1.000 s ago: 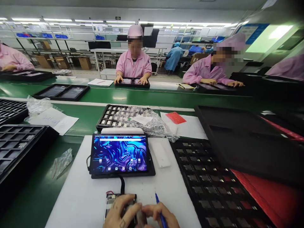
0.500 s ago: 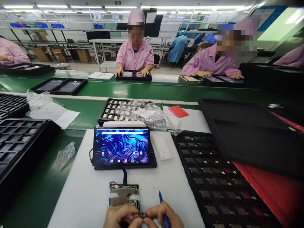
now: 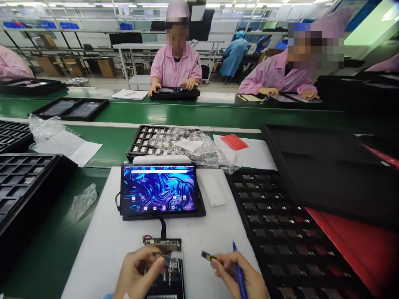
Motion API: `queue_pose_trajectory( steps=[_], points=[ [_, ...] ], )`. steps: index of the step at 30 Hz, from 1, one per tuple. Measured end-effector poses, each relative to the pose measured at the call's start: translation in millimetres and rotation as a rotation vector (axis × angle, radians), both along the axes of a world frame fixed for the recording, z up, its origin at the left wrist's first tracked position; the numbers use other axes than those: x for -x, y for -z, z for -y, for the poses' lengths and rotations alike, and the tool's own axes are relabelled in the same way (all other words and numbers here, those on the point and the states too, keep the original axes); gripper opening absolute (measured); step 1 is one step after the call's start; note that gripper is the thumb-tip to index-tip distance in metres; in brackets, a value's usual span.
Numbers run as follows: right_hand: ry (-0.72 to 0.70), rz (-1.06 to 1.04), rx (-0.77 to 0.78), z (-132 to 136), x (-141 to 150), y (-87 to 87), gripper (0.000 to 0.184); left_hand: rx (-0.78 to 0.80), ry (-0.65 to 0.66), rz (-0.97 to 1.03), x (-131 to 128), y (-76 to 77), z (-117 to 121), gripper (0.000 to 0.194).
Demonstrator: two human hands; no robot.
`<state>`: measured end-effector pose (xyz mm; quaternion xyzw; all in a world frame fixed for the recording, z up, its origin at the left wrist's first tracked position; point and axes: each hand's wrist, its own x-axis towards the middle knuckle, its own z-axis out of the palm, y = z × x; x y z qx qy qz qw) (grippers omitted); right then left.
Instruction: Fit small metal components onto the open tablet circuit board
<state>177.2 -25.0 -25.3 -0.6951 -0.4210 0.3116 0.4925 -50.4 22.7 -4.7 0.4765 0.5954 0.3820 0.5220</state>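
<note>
My left hand (image 3: 141, 270) is closed in a pinch over the open electronic device (image 3: 166, 286), whose circuit board shows. Something small and dark sits at its fingertips, too small to name. Out to the right, above the white mat (image 3: 199, 232), my right hand (image 3: 238, 274) pinches a small black-and-yellow electronic part (image 3: 207, 256). That same hand also keeps a blue pen-shaped tool (image 3: 239, 272) between its fingers, tip pointing away from me. From the device a black ribbon cable (image 3: 163, 227) runs up to a lit tablet (image 3: 158, 189) propped on a stand.
A black tray of small modules (image 3: 268, 224) lies right of the mat, beside a large dark tray (image 3: 324, 170). Black compartment trays (image 3: 18, 182) stand at left. Bubble wrap (image 3: 199, 147) covers another tray behind the tablet. Co-workers in pink sit across the green bench (image 3: 131, 110).
My hands were together at the device's near edge and are now apart. The left moved left over the board; the right moved right, with the black-and-yellow part now in plain view.
</note>
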Motion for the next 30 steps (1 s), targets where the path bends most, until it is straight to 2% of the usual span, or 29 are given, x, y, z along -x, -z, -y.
queue_pose_trajectory(
  steps=[3,6,11,15,19,21,23,25,26,28,30],
  points=[
    [-0.108,0.169,0.008,-10,-11,12.9,0.026,-0.08,0.208,-0.109,-13,10.4,4,0.025],
    [-0.155,0.384,-0.058,-15,-12,18.0,0.018,-0.186,0.332,-0.256,-24,15.9,7,0.007],
    [-0.149,0.642,-0.204,-22,-7,11.5,0.025,-0.42,0.523,-0.554,-36,9.6,4,0.017],
    [-0.172,0.714,-0.272,-23,-12,9.5,0.023,-0.402,0.633,-0.695,-45,3.8,3,0.023],
    [-0.14,0.543,-0.245,-15,-15,14.6,0.024,-0.372,0.726,-0.765,-53,5.6,7,0.023],
    [-0.129,0.386,-0.219,-11,-13,16.5,0.036,-0.415,0.707,-0.839,-55,9.6,9,0.025],
    [-0.08,0.245,-0.238,-8,-7,16.8,0.044,-0.499,0.64,-0.879,-53,14.3,10,0.035],
    [-0.021,0.12,-0.284,-6,1,15.3,0.037,-0.607,0.579,-0.838,-48,17.2,11,0.041],
    [-0.008,0.055,-0.287,-6,5,14.1,0.031,-0.656,0.568,-0.798,-45,17.3,11,0.036],
    [-0.047,-0.061,-0.264,-6,14,11.1,0.024,-0.748,0.58,-0.712,-39,14.5,11,0.021],
    [-0.115,-0.13,-0.228,-7,22,8.4,0.022,-0.839,0.606,-0.669,-34,9.4,11,0.023]
  ],
)
